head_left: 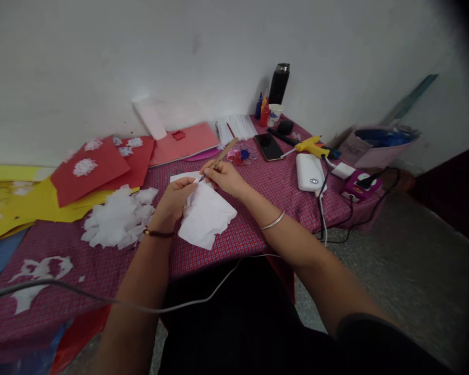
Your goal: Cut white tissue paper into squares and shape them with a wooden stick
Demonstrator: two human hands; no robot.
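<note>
White crumpled paper point(208, 216) hangs from my left hand point(176, 197), whose fingers pinch its upper edge. My right hand point(225, 178) is closed around a thin wooden-handled tool point(227, 151), its handle slanting up to the right. The tool's tip meets the paper beside my left fingertips; its exact shape is too small to tell. A pile of white paper pieces point(119, 217) lies to the left of my left wrist. Beyond my right hand, a clear palette point(243, 154) holds red and blue paint.
Red sheets point(91, 174) with white tufts lie at the left. A phone point(269, 147), yellow glue gun point(311, 146) and white power bank point(310, 172) are at the right. Paint bottles point(264, 113) stand near a black flask point(279, 85). A white cable point(172, 308) crosses the foreground.
</note>
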